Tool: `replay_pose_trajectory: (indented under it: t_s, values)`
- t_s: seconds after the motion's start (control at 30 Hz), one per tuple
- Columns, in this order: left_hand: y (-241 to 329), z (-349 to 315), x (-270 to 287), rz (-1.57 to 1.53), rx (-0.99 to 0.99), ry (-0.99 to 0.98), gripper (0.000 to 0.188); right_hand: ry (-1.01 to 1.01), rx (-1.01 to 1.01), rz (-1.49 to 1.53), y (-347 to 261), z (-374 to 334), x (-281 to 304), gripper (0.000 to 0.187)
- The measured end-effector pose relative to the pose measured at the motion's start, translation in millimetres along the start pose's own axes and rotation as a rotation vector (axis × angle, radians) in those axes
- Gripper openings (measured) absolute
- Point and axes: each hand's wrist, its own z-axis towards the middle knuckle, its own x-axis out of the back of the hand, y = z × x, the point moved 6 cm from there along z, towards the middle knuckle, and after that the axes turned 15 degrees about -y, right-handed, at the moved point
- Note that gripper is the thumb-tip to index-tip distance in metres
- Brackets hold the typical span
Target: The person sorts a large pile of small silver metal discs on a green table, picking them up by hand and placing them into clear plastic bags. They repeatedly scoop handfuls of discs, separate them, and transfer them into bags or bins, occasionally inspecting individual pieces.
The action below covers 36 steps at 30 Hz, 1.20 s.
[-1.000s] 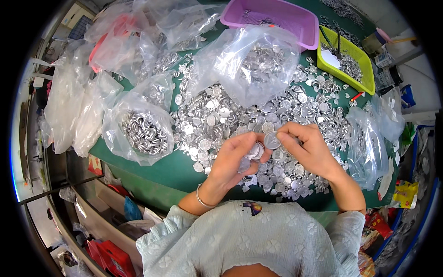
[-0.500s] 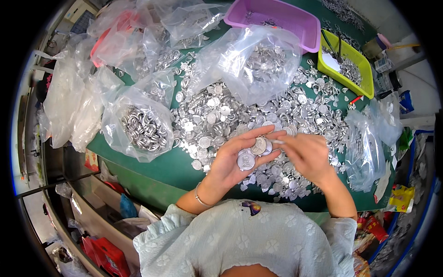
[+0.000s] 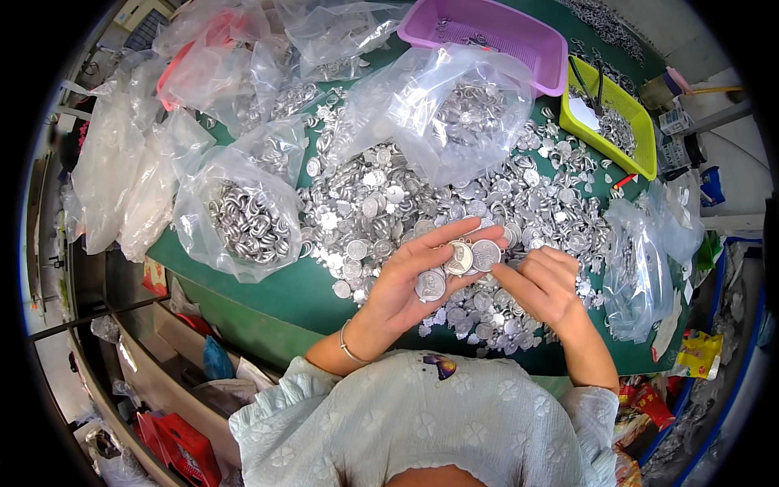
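Clock bearings are from the left hand, with 12 at the table's far side. Nearest, at 6, is the wearer's pale blouse (image 3: 406, 414). A bangle (image 3: 347, 341) encircles the left wrist. The left hand (image 3: 396, 280) is palm up, fingers extended and loosely cupped, holding at least three silver discs (image 3: 458, 258), which lie across palm and fingers. The right hand (image 3: 545, 286) is at 3, index finger pointed to the discs, other fingers curled; cannot tell whether it grips anything or makes contact. Beneath and beyond both hands, a heap of metal pieces (image 3: 381, 207) covers part of the green table (image 3: 316, 292). At 10, a clear bag (image 3: 193, 215) contains curved metal pieces. Between 12 and 1, a larger plastic bag (image 3: 414, 97) rests on the heap. At 2 stands a yellow-green basket (image 3: 604, 146); farther, between 12 and 1, a purple basket (image 3: 531, 40).
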Motion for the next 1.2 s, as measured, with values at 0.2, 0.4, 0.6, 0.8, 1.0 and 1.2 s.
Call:
replay_pose_trajectory:
  t_s: [0.2, 0.4, 0.6, 0.8, 1.0, 1.2]
  values:
    - [0, 0, 1, 0.057, 0.023, 0.021, 0.043, -0.019, 0.032, -0.038, 0, 1, 0, 0.032]
    - [-1, -1, -1, 0.115, 0.052, 0.02, 0.044, -0.032, -0.059, 0.1, 7, -1, -1, 0.023]
    - [-4, 0, -3, 0.102, 0.112, 0.017, 0.039, -0.036, -0.223, 0.348, 18, 0, -7, 0.017]
    - [-12, -2, 6, -0.01, 0.069, -0.009, 0.038, 0.075, -0.65, 0.808, 31, -14, -9, 0.01]
    - [-19, -8, 28, -0.123, 0.043, 0.202, 0.028, 0.087, -0.818, 1.063, 32, -24, -19, 0.009]
    - [-32, 3, 28, -0.499, 0.083, -0.002, 0.03, -0.03, -0.522, 0.766, 9, 4, -7, 0.011]
